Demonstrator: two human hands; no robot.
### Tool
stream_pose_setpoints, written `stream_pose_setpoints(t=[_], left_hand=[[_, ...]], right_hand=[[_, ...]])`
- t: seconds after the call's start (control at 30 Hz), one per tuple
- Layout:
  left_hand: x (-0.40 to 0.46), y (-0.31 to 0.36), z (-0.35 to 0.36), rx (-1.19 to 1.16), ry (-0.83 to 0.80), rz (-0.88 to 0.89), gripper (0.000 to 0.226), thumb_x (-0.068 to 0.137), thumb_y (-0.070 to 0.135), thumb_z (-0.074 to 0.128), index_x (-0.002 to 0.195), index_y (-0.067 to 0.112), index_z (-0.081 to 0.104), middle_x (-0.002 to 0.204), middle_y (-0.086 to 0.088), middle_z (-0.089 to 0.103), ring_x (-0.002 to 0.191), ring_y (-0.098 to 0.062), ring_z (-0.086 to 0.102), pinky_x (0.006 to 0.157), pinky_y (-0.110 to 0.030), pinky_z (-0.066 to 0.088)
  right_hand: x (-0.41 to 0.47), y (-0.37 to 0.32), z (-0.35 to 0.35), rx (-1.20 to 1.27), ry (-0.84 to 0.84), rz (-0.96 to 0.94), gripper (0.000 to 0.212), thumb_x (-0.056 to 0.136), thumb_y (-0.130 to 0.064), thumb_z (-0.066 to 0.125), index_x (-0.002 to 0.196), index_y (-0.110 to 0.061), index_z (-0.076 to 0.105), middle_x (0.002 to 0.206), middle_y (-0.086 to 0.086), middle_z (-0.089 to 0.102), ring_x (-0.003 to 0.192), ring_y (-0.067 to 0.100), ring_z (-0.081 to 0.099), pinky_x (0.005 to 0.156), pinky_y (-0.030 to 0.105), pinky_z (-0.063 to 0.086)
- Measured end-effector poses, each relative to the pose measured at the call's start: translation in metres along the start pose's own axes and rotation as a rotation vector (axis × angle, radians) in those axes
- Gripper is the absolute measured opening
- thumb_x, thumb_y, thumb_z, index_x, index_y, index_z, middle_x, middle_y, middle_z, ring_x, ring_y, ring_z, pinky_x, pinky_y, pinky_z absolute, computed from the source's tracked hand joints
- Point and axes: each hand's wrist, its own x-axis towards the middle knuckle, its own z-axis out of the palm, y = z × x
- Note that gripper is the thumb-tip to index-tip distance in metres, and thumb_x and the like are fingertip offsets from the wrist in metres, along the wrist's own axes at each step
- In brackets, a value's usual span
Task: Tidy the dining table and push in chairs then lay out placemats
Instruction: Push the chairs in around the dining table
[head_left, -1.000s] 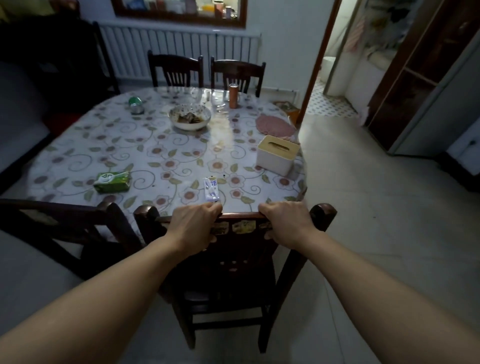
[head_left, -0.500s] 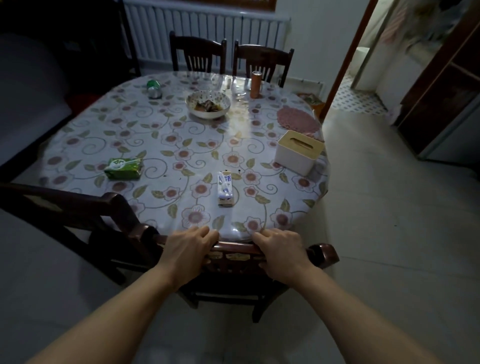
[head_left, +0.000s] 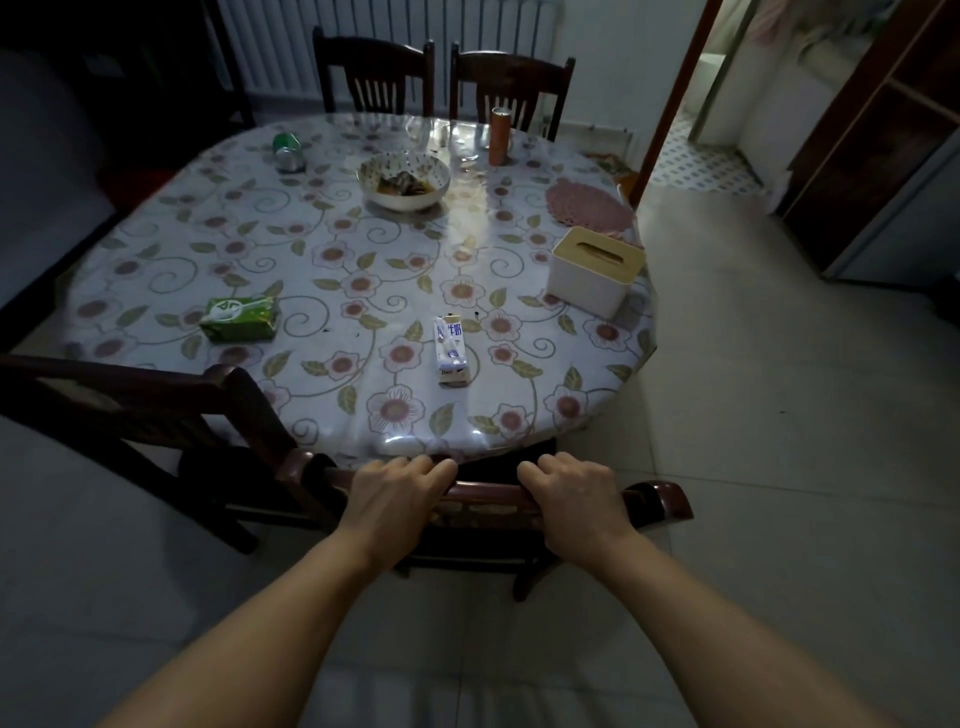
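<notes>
- 2 bare forearms reach forward from the bottom edge toward a dark wooden chair (head_left: 654, 501) at the near side of a round dining table (head_left: 613, 410).
- The left hand (head_left: 392, 499) is closed over the chair's top rail, fingers curled over the far edge.
- The right hand (head_left: 569, 499) grips the same rail, a little apart from the left hand.
- The chair's back sits right at the table's near edge, with its seat tucked beneath the tabletop.
- A 2nd chair (head_left: 156, 395) stands just to the left, its back angled against the table edge.
- The table wears a cloth printed with pink flowers and green leaves under a glossy clear cover.
- Nearest on the table, a small milk carton (head_left: 451, 351) lies on its side.
- To the left lies a green packet (head_left: 240, 318).
- At the right edge stands a white tissue box (head_left: 595, 270) with a tan lid.
- Beyond it, a round pink mat (head_left: 587, 205) lies flat by the rim.
- Near the middle sits a bowl (head_left: 404, 179) holding food scraps.
- Farther back are a green can (head_left: 288, 150) on its side and an upright brown cylinder (head_left: 500, 136).
- 2 more chairs (head_left: 374, 78) are pushed in at the far side, before a white radiator (head_left: 291, 47).
</notes>
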Motion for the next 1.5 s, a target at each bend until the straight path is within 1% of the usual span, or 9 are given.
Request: stream_pose_setpoints(t=[0.1,0.3,0.6,0.77,0.83,0.93,1.07,1.23,1.5], left_hand=[[0.013,-0.014,0.002,0.026,0.005,0.0,0.054,0.043,0.02,0.082,0.088,0.028,0.054,0.061,0.005,0.062,0.049,-0.02,0.062,0.043,-0.022,0.04],[0.04,-0.033,0.009,0.077,-0.019,-0.052,0.048,0.043,0.017,0.085,0.08,0.024,0.055,0.057,0.003,0.057,0.046,-0.021,0.057,0.045,-0.024,0.04],[0.062,-0.041,0.017,0.036,-0.02,-0.078,0.054,0.049,0.019,0.087,0.089,0.023,0.051,0.063,0.001,0.061,0.052,-0.021,0.06,0.046,-0.026,0.042],[0.062,-0.04,0.019,0.028,-0.009,-0.112,0.051,0.05,0.017,0.086,0.088,0.021,0.052,0.065,0.0,0.061,0.054,-0.022,0.059,0.049,-0.026,0.041],[0.061,-0.036,0.015,0.009,-0.044,-0.141,0.043,0.059,0.017,0.082,0.09,0.02,0.053,0.07,-0.001,0.062,0.06,-0.023,0.06,0.054,-0.028,0.041],[0.062,-0.029,0.001,-0.011,-0.13,-0.162,0.029,0.077,0.019,0.065,0.102,0.02,0.05,0.09,-0.003,0.062,0.083,-0.026,0.059,0.067,-0.033,0.039],[0.062,-0.019,-0.019,-0.102,-0.298,-0.168,0.042,0.084,0.042,0.057,0.118,0.021,0.044,0.117,-0.003,0.06,0.11,-0.025,0.053,0.091,-0.038,0.037],[0.063,-0.004,-0.039,-0.175,-0.335,-0.2,0.069,0.085,0.057,0.049,0.142,0.025,0.027,0.145,0.0,0.039,0.132,-0.023,0.037,0.107,-0.044,0.026],[0.088,0.023,-0.078,-0.181,-0.343,-0.181,0.065,0.088,0.055,0.047,0.141,0.023,0.029,0.146,-0.001,0.037,0.134,-0.024,0.033,0.11,-0.048,0.022]], right_hand=[[0.015,0.001,0.007,0.01,0.074,0.013,0.046,0.028,-0.015,0.08,0.069,-0.021,0.058,0.058,-0.006,0.056,0.051,0.017,0.056,0.042,0.02,0.028],[0.043,0.008,0.014,0.068,0.165,0.039,0.05,0.035,-0.011,0.083,0.081,-0.02,0.065,0.068,-0.006,0.063,0.056,0.017,0.061,0.038,0.021,0.04],[0.07,0.026,0.022,0.108,0.145,0.045,0.034,0.055,-0.009,0.079,0.083,-0.022,0.064,0.068,-0.006,0.063,0.057,0.018,0.062,0.047,0.023,0.042],[0.071,0.023,0.023,0.058,0.093,0.101,0.036,0.052,-0.007,0.082,0.08,-0.019,0.063,0.067,-0.001,0.061,0.057,0.02,0.06,0.049,0.029,0.045],[0.07,0.021,0.019,0.044,0.051,0.124,0.036,0.056,-0.008,0.081,0.085,-0.018,0.062,0.072,0.001,0.062,0.063,0.023,0.062,0.053,0.031,0.047],[0.068,0.02,0.008,0.068,-0.068,0.141,0.037,0.078,-0.013,0.068,0.111,-0.017,0.051,0.102,0.007,0.059,0.095,0.028,0.058,0.077,0.038,0.046],[0.059,0.025,-0.013,0.171,-0.288,0.182,0.071,0.078,-0.036,0.069,0.135,-0.018,0.031,0.133,0.01,0.038,0.124,0.029,0.037,0.105,0.04,0.031],[0.041,0.024,-0.043,0.161,-0.275,0.204,0.083,0.078,-0.045,0.068,0.142,-0.018,0.024,0.144,0.009,0.028,0.135,0.028,0.025,0.113,0.039,0.022],[0.019,0.044,-0.086,0.128,-0.239,0.247,0.082,0.079,-0.048,0.067,0.142,-0.017,0.027,0.147,0.012,0.025,0.137,0.03,0.022,0.113,0.041,0.022]])
